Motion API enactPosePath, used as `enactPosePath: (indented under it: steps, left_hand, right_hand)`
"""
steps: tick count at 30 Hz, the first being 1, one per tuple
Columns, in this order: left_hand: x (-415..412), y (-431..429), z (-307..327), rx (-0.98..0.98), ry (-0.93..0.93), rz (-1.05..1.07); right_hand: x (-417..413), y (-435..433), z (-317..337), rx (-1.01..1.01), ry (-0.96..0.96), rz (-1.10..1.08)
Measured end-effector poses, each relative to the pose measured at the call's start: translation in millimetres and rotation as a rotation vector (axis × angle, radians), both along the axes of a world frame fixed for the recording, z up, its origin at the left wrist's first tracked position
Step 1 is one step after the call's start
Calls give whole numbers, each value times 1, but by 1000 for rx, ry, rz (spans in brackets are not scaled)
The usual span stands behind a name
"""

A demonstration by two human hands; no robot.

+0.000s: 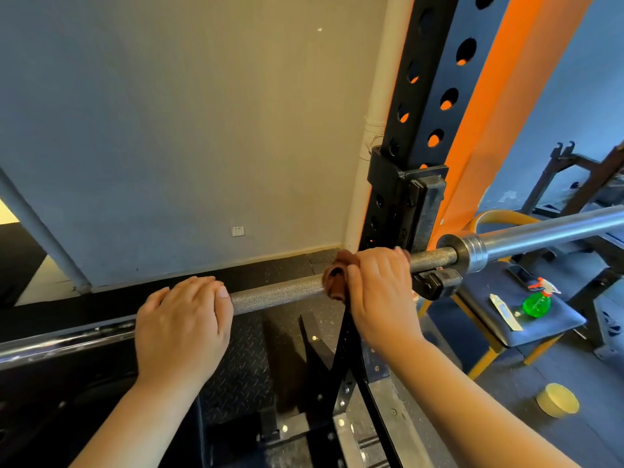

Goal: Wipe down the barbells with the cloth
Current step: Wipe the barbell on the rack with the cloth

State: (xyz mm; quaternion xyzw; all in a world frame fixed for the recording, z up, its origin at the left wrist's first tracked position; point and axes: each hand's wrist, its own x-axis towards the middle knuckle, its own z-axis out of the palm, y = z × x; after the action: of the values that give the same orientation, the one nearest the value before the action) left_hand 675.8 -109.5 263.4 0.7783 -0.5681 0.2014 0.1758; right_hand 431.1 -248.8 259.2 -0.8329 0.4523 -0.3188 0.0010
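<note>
Cloth point(335, 281) is squeezed round the barbell point(277, 293) by our right hand point(378, 287); the bar runs sideways to our left hand point(184, 319), gripping too.

The left hand point(184, 327) and the right hand point(381, 292) are bare, with short plain fingernails point(223, 292), and both forearms point(135, 417) are uncovered.

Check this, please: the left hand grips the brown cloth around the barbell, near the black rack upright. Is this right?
No. In the head view the right hand grips the brown cloth around the barbell, near the black rack upright; the left hand holds no cloth.
</note>
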Motion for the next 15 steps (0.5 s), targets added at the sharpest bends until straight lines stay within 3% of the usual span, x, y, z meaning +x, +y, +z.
enactPosePath:
  steps: [3, 6, 9, 11, 14, 15]
  left_hand:
    - [0, -1, -2, -7, 0, 7]
    - [0, 0, 1, 13, 4, 7]
    - [0, 1, 3, 36, 11, 3]
    - [1, 3, 4, 62, 10, 2]
    - [5, 4, 2, 58, 12, -4]
    - [5, 3, 1, 41, 17, -6]
  right_hand:
    - [-14, -6, 1, -46, 125, 102]
    - [-4, -13, 23, -10, 204, -76]
    - [21, -16, 45, 23, 582, -36]
    - [26, -20, 59, 105, 701, -7]
    - [21, -25, 54, 48, 633, 9]
    - [18, -21, 42, 9, 489, 11]
